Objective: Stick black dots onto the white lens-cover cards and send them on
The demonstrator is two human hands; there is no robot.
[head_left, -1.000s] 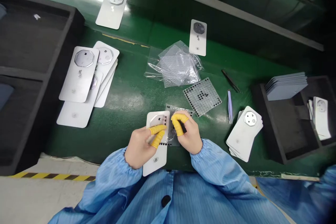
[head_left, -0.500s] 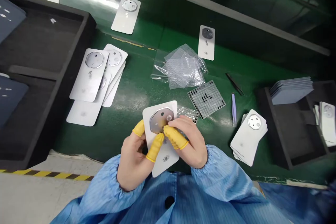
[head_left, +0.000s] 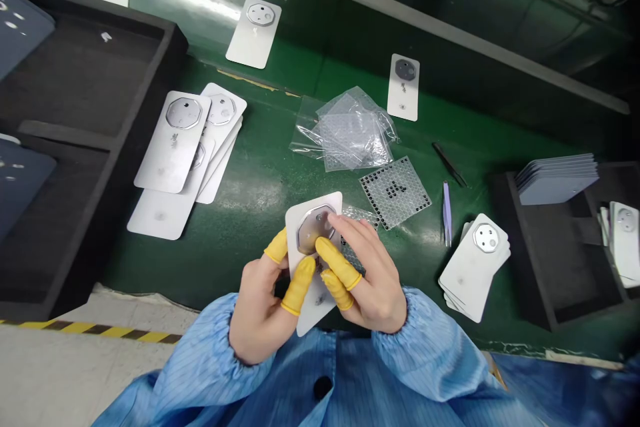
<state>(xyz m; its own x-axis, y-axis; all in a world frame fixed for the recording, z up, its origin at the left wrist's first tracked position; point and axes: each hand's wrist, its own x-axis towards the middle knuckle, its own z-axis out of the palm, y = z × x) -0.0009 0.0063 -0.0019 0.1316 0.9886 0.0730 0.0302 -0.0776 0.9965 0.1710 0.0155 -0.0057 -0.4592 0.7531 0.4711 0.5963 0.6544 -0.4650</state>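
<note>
My left hand [head_left: 265,303] grips a white phone back cover [head_left: 309,303] by its left edge, thumb on the face and fingers behind. Yellow finger cots cover its thumb and one finger. Set in the cover is a shiny octagonal camera plate [head_left: 310,230]. Over the cover's right side lies my right hand [head_left: 373,273], its fingers apart and one cotted fingertip at the plate's lower edge. Nothing shows between its thumb and index finger. Partly behind that hand is a clear sheet of small black dots [head_left: 363,215]; a second dotted sheet [head_left: 400,203] lies farther off.
White covers lie stacked at left [head_left: 167,163] and right [head_left: 467,273], others along the back [head_left: 255,43]. Black trays [head_left: 170,60] flank the green bench. Clear plastic bags [head_left: 345,130], purple tweezers [head_left: 447,213] and dark tweezers [head_left: 450,165] lie beyond my hands.
My right thumb has come away from the index finger and now shows below it. The cover has shifted slightly right and turned a little in my left hand.
</note>
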